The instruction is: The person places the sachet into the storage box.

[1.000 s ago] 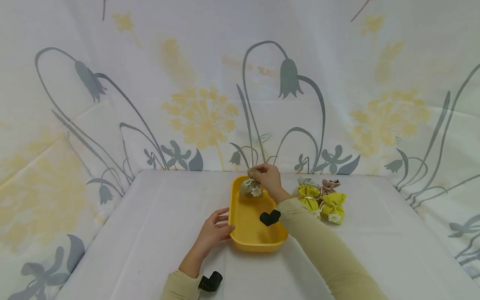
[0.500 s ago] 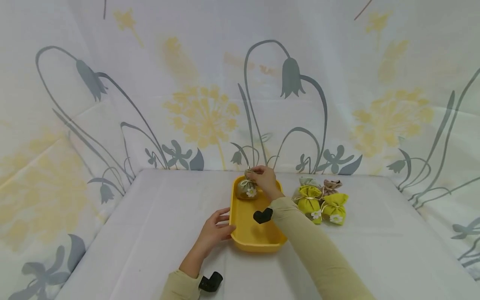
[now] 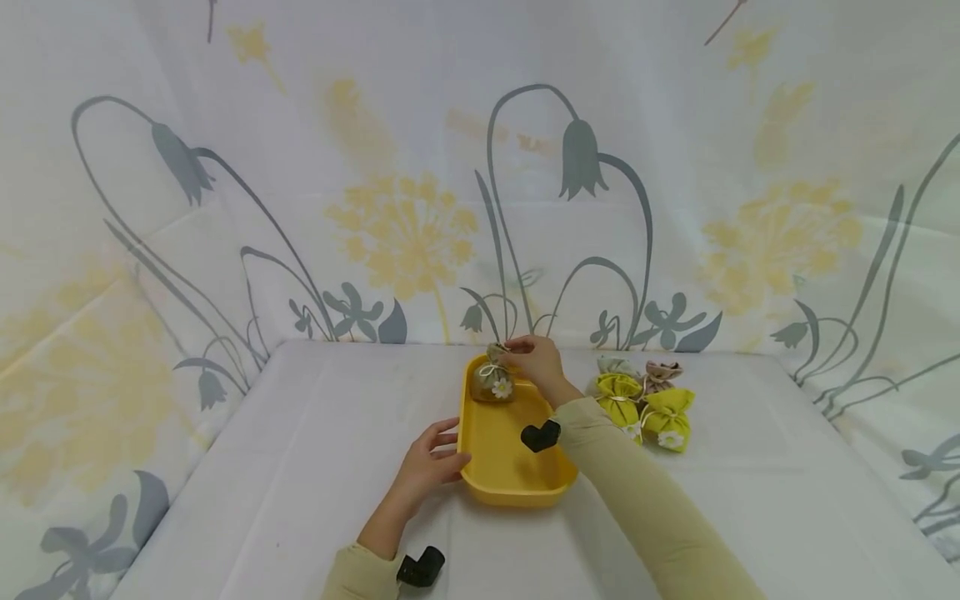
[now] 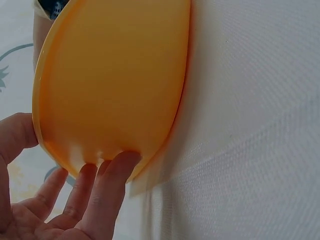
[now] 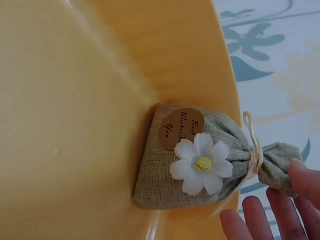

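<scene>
A yellow tray (image 3: 517, 492) with raised walls stands on the white-covered table. My left hand (image 3: 427, 462) holds its left side, thumb at the rim and spread fingers (image 4: 107, 192) against the outer wall. At the far left corner inside the tray sits a small grey-green cloth drawstring pouch (image 5: 200, 165). It bears a white flower with a yellow centre and a round brown label, and a cream cord ties its neck. My right hand (image 3: 536, 358) pinches the gathered top of this pouch between thumb (image 5: 307, 182) and fingertips, the other fingers loosely spread.
Right of the tray lie several more pouches: two bright yellow-green ones (image 3: 667, 421), a pinkish one (image 3: 660, 375) and a pale grey one (image 3: 615, 364) behind. My right forearm passes close by them. A flower-printed cloth (image 3: 420, 242) hangs at the table's back edge.
The pouch has moved slightly left and down into the tray's far left corner. My right wrist swings left, then back right. My left hand stays at the tray.
</scene>
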Motion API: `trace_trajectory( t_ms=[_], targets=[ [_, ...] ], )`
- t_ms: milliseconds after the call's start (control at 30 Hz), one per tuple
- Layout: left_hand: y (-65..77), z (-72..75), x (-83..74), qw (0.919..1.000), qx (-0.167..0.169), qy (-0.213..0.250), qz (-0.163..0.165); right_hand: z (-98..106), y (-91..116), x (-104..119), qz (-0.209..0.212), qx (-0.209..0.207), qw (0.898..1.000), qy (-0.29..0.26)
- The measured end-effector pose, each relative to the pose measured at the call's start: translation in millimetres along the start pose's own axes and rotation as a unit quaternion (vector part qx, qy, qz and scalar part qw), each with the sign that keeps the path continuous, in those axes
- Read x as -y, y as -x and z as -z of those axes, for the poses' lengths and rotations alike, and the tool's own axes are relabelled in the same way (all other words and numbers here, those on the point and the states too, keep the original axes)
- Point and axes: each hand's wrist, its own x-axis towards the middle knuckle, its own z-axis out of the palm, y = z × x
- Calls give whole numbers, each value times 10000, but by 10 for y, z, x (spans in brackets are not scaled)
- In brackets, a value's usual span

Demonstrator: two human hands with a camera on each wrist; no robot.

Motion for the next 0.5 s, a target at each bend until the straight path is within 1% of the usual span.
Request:
trace_trajectory(
  t_ms=[300,500],
  targets=[
    [-18,-8,19,10000,53,31,-3,113,101,13,-197,35,9998,74],
    [-6,-6,1,10000,25,31,19,186,214,29,-187,63,9998,50]
  ],
)
